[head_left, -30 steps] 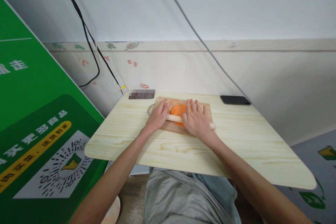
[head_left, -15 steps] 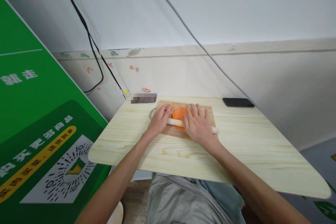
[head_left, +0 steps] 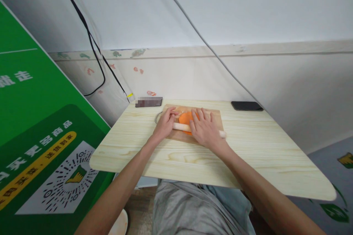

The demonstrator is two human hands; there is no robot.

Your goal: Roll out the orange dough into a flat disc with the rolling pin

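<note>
A pale wooden rolling pin lies crosswise over a flat orange sheet, perhaps dough or clay, on a wooden cutting board. At the pin's left end, my left hand is closed over it with bent fingers. My right hand rests palm down on the pin's right part, fingers stretched forward and apart, some over the orange sheet. The pin's right tip sticks out past that hand. My right hand covers part of the sheet.
The board lies on a light wood-grain table. A black phone is at the back right, and a dark, partly blurred flat object at the back left. A metal ring shows at the board's left edge. A green printed panel stands left.
The whole view has shifted slightly, so everything appears a little further left. Both hands stay on the rolling pin, with little visible movement against the board.
</note>
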